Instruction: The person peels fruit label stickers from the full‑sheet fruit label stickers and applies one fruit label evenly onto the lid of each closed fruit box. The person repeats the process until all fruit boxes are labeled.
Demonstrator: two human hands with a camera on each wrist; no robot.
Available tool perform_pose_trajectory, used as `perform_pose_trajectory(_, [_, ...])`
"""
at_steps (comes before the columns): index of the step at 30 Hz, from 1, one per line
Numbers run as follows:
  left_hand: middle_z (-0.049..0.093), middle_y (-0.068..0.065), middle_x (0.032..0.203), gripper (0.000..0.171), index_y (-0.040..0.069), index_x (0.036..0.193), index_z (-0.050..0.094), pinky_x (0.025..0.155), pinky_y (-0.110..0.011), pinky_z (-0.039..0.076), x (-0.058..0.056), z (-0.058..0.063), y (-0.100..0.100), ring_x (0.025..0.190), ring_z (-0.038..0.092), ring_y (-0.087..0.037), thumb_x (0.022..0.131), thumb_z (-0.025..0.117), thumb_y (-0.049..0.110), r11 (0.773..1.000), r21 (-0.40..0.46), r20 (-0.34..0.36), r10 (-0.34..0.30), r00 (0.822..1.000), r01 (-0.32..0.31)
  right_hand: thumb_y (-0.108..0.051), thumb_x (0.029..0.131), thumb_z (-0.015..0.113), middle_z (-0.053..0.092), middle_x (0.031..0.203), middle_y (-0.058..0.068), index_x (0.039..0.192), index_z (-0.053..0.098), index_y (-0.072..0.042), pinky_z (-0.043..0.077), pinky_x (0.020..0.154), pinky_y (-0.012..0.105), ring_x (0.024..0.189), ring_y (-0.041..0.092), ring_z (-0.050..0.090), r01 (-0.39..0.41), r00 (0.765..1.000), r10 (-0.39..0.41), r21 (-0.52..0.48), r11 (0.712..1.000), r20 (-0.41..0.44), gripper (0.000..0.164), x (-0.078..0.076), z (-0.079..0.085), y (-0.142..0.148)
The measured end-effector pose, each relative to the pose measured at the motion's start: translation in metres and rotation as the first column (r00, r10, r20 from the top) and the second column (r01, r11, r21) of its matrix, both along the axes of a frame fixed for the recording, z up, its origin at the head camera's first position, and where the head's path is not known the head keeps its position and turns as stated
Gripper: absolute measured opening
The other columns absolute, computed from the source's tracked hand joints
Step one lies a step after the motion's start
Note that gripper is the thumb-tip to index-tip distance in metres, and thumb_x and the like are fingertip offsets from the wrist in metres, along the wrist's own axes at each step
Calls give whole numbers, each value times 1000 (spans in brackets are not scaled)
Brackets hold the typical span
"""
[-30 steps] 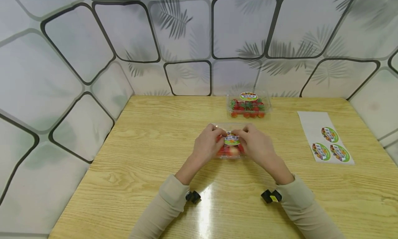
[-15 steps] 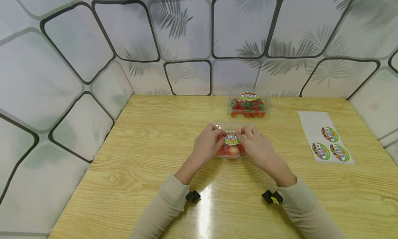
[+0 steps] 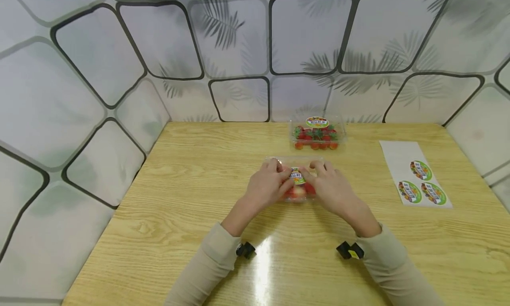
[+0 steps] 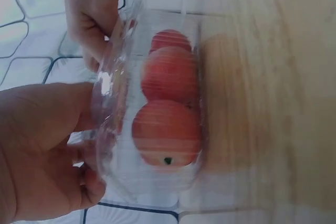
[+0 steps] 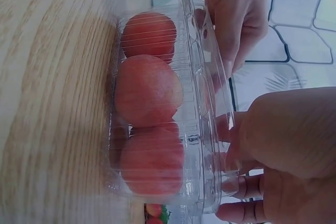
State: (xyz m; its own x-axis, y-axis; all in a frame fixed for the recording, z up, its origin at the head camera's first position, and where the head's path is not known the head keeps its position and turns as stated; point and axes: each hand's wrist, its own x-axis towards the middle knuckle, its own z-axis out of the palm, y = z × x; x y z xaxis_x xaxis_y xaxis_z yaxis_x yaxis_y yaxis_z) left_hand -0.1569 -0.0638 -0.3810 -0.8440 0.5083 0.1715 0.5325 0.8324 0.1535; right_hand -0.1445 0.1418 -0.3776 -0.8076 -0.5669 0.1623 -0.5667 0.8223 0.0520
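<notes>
A clear plastic clamshell box (image 3: 295, 158) of round red fruits (image 5: 149, 90), which look like apples or peaches, sits on the table between the hands. On its lid lies an oval printed sticker (image 3: 296, 176) with a green edge. My left hand (image 3: 264, 184) touches the sticker's left side with the thumb, its fingers resting on the lid. From the right, my right hand (image 3: 332, 186) presses its thumb by the sticker's other side. In the right wrist view its fingertips (image 5: 231, 212) rest on the lid. Neither wrist view shows the sticker's face.
Behind stands a second clear box (image 3: 341, 129) of strawberries, with a like sticker (image 3: 317, 122) on its lid. A white backing sheet (image 3: 400, 155) bearing 3 stickers (image 3: 421, 170) lies at the right of the wooden table (image 3: 191, 191). A patterned wall rises beyond.
My right thumb has drawn back slightly from the sticker's upper edge, its fingers spreading on the lid. My left thumb has moved a little rightward over the sticker. The box stays put.
</notes>
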Motion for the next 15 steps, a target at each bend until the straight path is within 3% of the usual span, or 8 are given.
perform_pose_trajectory(4, [50, -7, 119, 58, 17, 142, 57, 68, -29, 52, 1, 4, -7, 110, 47, -24, 98, 51, 54, 991, -108, 31, -81, 996, 84, -17, 79, 85, 50, 128, 22, 142, 55, -7, 54, 72, 44, 108, 40, 51, 6, 1000, -6, 3, 1000, 4, 70, 0, 1, -1])
perform_pose_trajectory(7, [48, -9, 125, 64, 17, 145, 53, 77, -31, 54, 0, 7, -11, 119, 43, -26, 96, 53, 58, 983, -137, 46, -116, 992, 121, -19, 80, 84, 50, 128, 22, 142, 55, -7, 54, 71, 43, 108, 40, 51, 15, 1000, -15, 0, 1000, 13, 70, 0, 1, -1])
perform_pose_trajectory(15, [49, -10, 123, 64, 21, 144, 54, 73, -30, 54, 0, 8, -11, 116, 44, -24, 93, 57, 59, 988, -104, 79, -109, 991, 117, -12, 79, 85, 52, 126, 23, 138, 61, -20, 55, 70, 46, 106, 41, 51, -11, 1000, 13, -102, 995, 22, 64, -3, -5, 1])
